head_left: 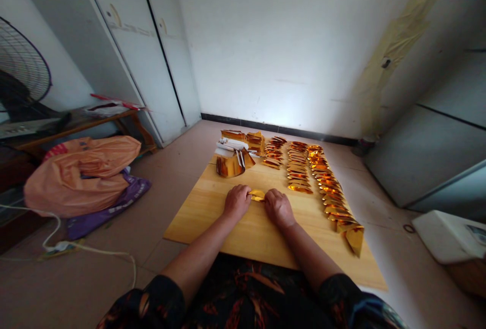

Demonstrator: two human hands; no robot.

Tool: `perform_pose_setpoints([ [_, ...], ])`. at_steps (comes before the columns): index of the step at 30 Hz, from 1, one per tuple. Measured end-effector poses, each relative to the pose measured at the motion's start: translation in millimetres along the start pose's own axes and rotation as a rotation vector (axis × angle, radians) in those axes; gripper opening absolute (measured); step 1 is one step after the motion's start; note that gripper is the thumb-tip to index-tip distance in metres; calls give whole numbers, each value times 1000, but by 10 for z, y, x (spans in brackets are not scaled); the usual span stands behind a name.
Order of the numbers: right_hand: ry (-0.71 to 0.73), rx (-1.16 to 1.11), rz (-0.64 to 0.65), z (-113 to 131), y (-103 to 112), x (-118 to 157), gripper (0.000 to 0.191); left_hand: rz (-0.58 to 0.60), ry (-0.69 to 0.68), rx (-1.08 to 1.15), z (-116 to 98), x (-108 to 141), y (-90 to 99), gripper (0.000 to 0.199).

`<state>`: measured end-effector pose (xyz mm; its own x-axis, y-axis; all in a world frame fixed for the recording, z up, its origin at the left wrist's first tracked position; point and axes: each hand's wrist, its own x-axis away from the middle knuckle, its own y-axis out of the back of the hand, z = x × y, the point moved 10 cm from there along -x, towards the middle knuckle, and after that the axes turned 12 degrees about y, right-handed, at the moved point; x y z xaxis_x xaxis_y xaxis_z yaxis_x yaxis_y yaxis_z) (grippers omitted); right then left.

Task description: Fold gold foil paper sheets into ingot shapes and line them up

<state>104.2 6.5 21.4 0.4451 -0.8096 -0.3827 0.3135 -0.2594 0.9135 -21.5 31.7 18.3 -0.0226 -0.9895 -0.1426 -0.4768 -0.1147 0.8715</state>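
Both of my hands hold one small gold foil piece (257,195) just above the wooden board (212,202). My left hand (237,202) is closed on its left end, and my right hand (279,207) is closed on its right end. Beyond my left hand lies a curved stack of gold foil sheets (230,166), with crumpled white paper (229,146) behind it. Folded gold foil pieces (298,169) stand in rows to the right, and the longest row (331,192) runs down the board's right side to a larger pointed piece.
An orange plastic bag (79,182) and a purple bag (110,207) lie at the left, near a white cable (98,252). Further left, a fan (23,66) stands by a low wooden table. A white box (451,238) is at the right.
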Motion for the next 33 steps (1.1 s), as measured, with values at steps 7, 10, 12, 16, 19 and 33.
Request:
perform_pose_setpoints([
  [7, 17, -173, -104, 44, 213, -8, 8, 17, 44, 381, 57, 30, -1, 24],
  [10, -11, -379, -236, -39, 298, -16, 10, -49, -16, 472, 11, 72, 109, 28],
  [12, -41, -493, -297, -98, 307, -20, 14, -81, -52, 471, -31, 101, 163, 28],
  [16, -66, -621, -324, -128, 256, -32, 9, -138, -117, 449, -95, 146, 215, 28],
  [19, -70, -654, -358, -136, 261, -25, 4, -168, -165, 463, -118, 166, 212, 31],
  [33, 58, -623, -483, 4, 492, -19, 5, -293, -272, 274, -209, 267, 300, 27],
])
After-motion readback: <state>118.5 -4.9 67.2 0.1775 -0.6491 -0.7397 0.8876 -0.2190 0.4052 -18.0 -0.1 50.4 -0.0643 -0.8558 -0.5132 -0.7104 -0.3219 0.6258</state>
